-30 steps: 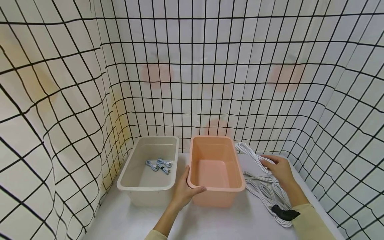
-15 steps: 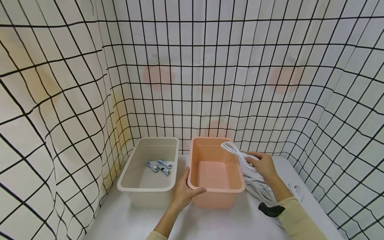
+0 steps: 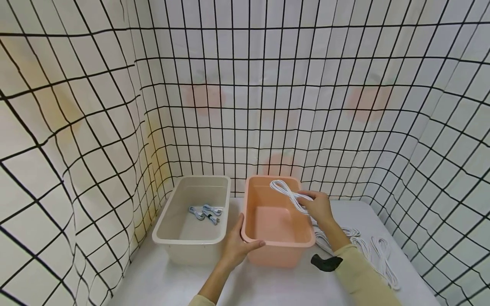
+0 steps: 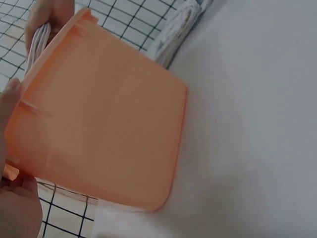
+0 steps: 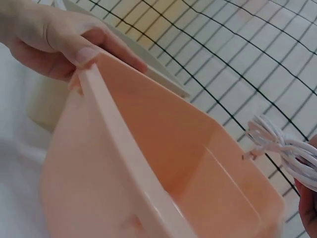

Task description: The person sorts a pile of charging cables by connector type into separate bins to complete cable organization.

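Note:
My left hand [image 3: 234,246] grips the near left corner of an orange plastic bin [image 3: 279,256], thumb over the front rim and fingers along the left side. In my right hand [image 3: 320,209] is a looped bundle of white cable [image 3: 285,189], pinched between thumb and fingers above the bin's right side. The right wrist view shows the coils of this cable [image 5: 282,146] near the bin's far right rim. Seen from the left wrist, the orange bin [image 4: 109,119] hides most of the right hand's surroundings. The bare floor of the orange bin shows in the head view.
A beige bin [image 3: 191,251] stands just left of the orange one and holds several small light-blue cables [image 3: 206,212]. More white cable bundles [image 3: 383,257] lie on the table at the right, partly behind the right forearm. Black netting [image 3: 268,127] surrounds the back and sides.
My right hand has lifted the white cable bundle from the pile and carried it left over the orange bin. The left hand keeps its grip on the bin's corner.

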A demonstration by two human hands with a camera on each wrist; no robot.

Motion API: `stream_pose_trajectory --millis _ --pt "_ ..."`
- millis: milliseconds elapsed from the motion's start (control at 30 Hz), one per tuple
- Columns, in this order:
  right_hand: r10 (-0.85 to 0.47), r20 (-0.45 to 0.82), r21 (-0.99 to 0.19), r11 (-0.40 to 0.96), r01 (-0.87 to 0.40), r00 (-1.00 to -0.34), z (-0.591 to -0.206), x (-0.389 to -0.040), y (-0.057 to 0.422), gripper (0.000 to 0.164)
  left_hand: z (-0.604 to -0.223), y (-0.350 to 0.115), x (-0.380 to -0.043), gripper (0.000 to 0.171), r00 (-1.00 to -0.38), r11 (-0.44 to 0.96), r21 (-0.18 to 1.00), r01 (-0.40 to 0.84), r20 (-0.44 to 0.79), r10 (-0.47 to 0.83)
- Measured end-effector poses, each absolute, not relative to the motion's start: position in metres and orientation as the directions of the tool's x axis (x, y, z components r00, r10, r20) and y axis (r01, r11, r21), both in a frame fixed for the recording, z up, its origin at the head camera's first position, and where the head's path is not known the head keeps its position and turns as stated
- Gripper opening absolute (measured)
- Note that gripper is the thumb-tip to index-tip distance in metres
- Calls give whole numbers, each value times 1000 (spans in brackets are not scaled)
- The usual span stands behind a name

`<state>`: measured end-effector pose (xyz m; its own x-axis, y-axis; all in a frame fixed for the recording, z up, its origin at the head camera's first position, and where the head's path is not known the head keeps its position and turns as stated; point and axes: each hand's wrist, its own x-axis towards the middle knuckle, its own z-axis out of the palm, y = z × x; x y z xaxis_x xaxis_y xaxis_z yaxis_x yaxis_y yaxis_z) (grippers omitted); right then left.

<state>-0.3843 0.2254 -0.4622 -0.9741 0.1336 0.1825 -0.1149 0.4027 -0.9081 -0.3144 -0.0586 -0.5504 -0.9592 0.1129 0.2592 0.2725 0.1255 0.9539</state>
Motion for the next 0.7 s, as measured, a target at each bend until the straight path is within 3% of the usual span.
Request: stream_pose_trajectory --millis 100,300,700 --pt "125 176 -912 394 -114 -976 -465 -389 211 35 -550 -57 -314 123 -957 129 951 282 268 115" --pt "-134 136 -878 444 -182 -982 -466 -395 195 53 -551 -56 -315 121 -953 129 947 294 279 121" --pt "-153 137 -885 425 -191 -979 -469 -394 201 56 -551 -59 -313 120 -951 129 945 299 284 121"
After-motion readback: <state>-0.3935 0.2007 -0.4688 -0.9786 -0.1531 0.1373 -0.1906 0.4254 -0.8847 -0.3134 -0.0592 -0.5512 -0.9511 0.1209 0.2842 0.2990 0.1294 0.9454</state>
